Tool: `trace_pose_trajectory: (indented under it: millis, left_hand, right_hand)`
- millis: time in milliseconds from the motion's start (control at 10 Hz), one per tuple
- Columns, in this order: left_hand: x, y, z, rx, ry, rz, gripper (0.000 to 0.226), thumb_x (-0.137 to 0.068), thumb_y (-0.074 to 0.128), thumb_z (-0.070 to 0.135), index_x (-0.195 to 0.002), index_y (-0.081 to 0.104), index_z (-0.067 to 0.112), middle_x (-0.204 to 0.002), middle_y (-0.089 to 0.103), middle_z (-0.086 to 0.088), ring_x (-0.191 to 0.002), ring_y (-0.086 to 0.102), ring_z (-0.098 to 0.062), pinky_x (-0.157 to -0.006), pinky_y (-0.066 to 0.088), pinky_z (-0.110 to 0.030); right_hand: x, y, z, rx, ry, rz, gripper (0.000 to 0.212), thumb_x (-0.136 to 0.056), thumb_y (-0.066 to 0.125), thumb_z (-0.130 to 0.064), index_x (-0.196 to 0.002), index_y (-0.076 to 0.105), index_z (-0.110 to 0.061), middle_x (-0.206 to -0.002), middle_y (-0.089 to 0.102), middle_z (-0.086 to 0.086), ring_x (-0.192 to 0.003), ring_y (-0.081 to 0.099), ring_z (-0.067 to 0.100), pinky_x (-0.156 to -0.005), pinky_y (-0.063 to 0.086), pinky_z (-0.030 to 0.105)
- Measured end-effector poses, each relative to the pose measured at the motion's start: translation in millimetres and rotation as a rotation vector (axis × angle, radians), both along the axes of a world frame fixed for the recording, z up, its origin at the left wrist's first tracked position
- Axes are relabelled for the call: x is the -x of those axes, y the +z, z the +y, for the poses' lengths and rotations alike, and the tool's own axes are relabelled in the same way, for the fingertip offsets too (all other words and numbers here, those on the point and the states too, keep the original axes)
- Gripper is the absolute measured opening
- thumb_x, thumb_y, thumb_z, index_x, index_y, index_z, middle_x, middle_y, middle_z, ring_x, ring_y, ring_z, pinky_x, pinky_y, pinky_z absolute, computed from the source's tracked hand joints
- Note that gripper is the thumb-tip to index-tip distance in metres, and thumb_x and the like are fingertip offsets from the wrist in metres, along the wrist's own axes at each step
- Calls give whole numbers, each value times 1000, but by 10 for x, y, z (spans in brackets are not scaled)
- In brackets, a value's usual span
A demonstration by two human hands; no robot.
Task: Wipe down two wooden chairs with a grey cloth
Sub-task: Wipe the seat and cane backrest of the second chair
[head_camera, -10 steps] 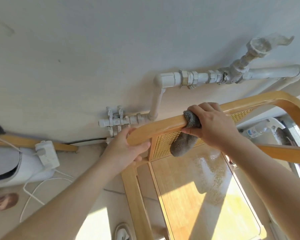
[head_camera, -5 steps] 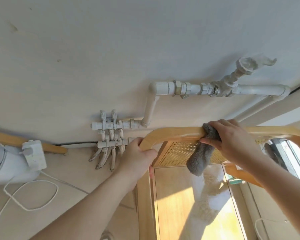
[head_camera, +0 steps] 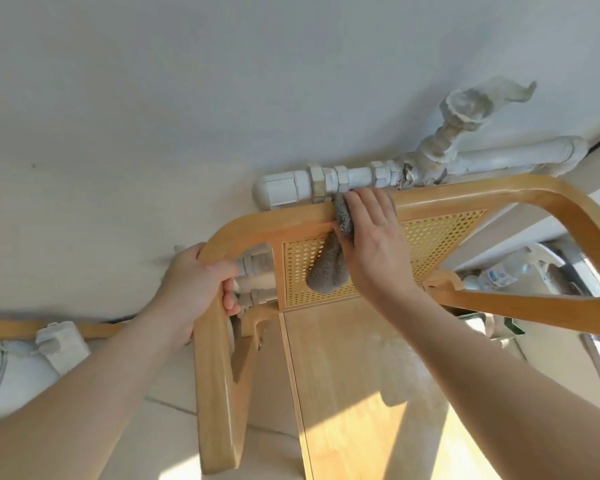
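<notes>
A light wooden chair (head_camera: 291,225) with a woven cane back panel stands against the wall, its seat below me. My left hand (head_camera: 194,285) grips the curved left corner of the chair's frame, fingers wrapped round the wood. My right hand (head_camera: 371,244) lies over the top rail near its middle and presses the grey cloth (head_camera: 329,268) against the rail; the cloth's loose end hangs down in front of the cane panel. Only this one chair is in view.
White pipes with a valve (head_camera: 426,168) run along the wall just behind the top rail. A white appliance with a plug adapter (head_camera: 56,344) sits at the lower left. A plastic bottle (head_camera: 503,271) lies right of the chair.
My right hand with the cloth has slid left along the top rail. My left hand has moved down the frame's left corner. The view has moved closer to the chair.
</notes>
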State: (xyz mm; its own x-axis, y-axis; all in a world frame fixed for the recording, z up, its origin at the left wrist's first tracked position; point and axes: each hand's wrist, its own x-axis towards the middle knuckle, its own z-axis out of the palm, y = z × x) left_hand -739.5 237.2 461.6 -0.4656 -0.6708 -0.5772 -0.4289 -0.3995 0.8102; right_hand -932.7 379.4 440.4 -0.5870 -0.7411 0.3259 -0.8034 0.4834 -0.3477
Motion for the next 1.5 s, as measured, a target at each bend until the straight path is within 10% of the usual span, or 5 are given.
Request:
trace_pose_trajectory:
  millis: [800, 1200, 1300, 1400, 1500]
  left_hand:
    - [-37, 92, 41, 514, -54, -206, 32, -83, 62, 54, -83, 63, 22, -71, 59, 11, -68, 56, -11, -56, 38, -25]
    - [-1007, -57, 889, -420, 260, 215, 35, -103, 39, 36, -131, 57, 23, -120, 66, 1, -104, 62, -12, -90, 50, -29]
    - [-1157, -62, 963, -1427, 697, 662, 42, -106, 21, 9, -146, 34, 8, -103, 68, 4, -90, 62, -1, -83, 51, -21]
    - [-1207, 8, 1161, -298, 176, 346, 33, -105, 36, 24, -133, 48, 37, -83, 68, 31, -77, 62, 16, -72, 48, -15]
    - [-1329, 12, 1069, -307, -17, 315, 38, -102, 44, 22, -128, 48, 49, -101, 64, 40, -93, 59, 20, -85, 50, -21]
  right_hand:
    - [-2118, 348, 629, 185, 29, -1046, 29, -96, 54, -23, -112, 60, -46, -65, 61, -27, -63, 58, -7, -62, 44, 12]
    - [-2433, 465, 113, 139, 19, -797, 44, -100, 40, -25, -144, 40, -31, -142, 40, -24, -138, 28, 1, -112, 24, 19]
    - [-2278, 444, -140, -82, 93, -582, 49, -100, 28, -32, -149, 28, -31, -155, 26, -20, -146, 14, 12, -114, 24, 46]
    - [-2085, 426, -421, -135, 120, -457, 45, -102, 32, -26, -146, 36, -23, -156, 28, -11, -147, 13, 24, -112, 27, 51]
    - [-2189, 398, -288, -104, 146, -500, 36, -102, 37, -21, -135, 52, -17, -154, 34, -8, -147, 13, 25, -114, 25, 39]
